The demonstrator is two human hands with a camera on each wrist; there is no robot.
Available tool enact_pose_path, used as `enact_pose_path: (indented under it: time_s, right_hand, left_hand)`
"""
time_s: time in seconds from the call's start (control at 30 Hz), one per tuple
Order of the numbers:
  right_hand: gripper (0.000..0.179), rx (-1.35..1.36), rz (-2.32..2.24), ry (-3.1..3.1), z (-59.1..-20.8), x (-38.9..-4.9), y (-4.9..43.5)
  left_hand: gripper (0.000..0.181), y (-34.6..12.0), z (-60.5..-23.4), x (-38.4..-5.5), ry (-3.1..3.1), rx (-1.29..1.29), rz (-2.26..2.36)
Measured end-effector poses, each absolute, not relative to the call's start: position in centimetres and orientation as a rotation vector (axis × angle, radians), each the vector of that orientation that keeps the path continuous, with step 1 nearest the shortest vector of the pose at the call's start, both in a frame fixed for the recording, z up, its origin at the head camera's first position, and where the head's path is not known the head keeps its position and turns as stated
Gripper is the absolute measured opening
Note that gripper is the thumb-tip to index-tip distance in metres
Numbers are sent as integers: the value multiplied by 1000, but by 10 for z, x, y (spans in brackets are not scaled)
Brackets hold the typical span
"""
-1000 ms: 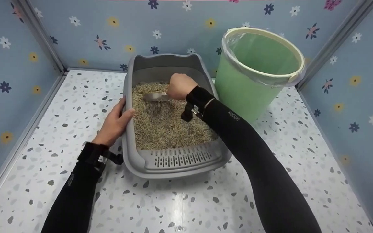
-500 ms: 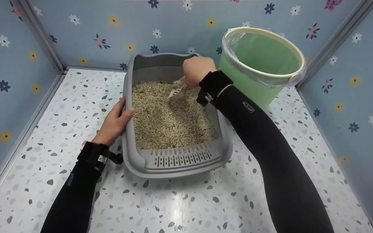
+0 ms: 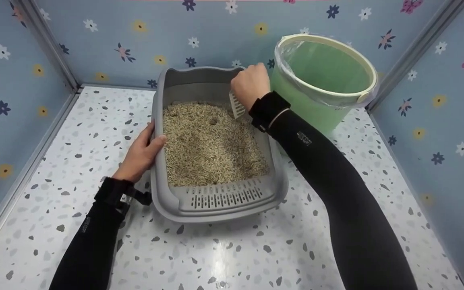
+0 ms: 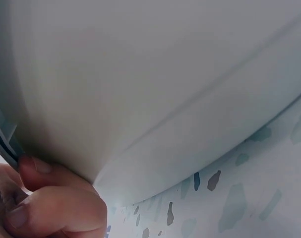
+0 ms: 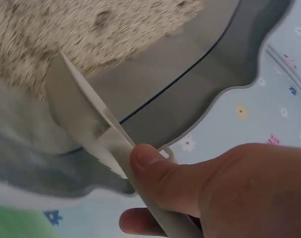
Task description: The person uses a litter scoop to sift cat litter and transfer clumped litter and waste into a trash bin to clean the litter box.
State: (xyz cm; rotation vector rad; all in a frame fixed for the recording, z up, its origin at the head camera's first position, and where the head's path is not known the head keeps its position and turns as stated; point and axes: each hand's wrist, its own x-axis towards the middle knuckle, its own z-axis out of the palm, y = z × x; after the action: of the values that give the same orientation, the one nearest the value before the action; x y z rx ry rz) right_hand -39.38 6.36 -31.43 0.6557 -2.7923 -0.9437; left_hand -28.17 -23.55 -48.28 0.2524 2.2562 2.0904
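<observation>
A grey litter box (image 3: pixel 159 161) filled with tan pellet litter (image 3: pixel 204 149) sits on the floor. My left hand (image 3: pixel 140 155) grips its left rim, thumb over the top; in the left wrist view the fingers (image 4: pixel 61 208) curl beneath the rim against the outer wall. At the back right corner my right hand (image 3: pixel 251 86) holds a slotted litter scoop (image 3: pixel 237 106) by its handle. The scoop's blade (image 5: pixel 78 109) hangs tilted on edge over the litter, seen side-on in the right wrist view. A small dark clump (image 3: pixel 214 120) shows on the litter surface.
A green bin (image 3: pixel 308 104) with a clear liner and cream rim stands close to the box's right side. Flower-patterned wall panels (image 3: pixel 199 40) enclose the back and both sides. The speckled floor (image 3: pixel 216 249) extends in front of the box.
My right hand has moved from mid-litter back and right toward the corner, and the scoop has turned from nearly flat in the litter to upright. My left hand stays on the rim.
</observation>
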Motion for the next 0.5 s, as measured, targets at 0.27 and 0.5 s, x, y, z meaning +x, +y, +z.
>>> enact_pose_path:
  time_s: [0.27, 0.5]
  right_hand:
    - [43, 692, -1432, -2573, -334, -416, 58]
    - [40, 788, -1492, -2519, -355, -437, 53]
  left_hand:
    - [84, -237, -483, -281, 2263, 237, 2095]
    - [83, -239, -479, -280, 2311, 225, 2025]
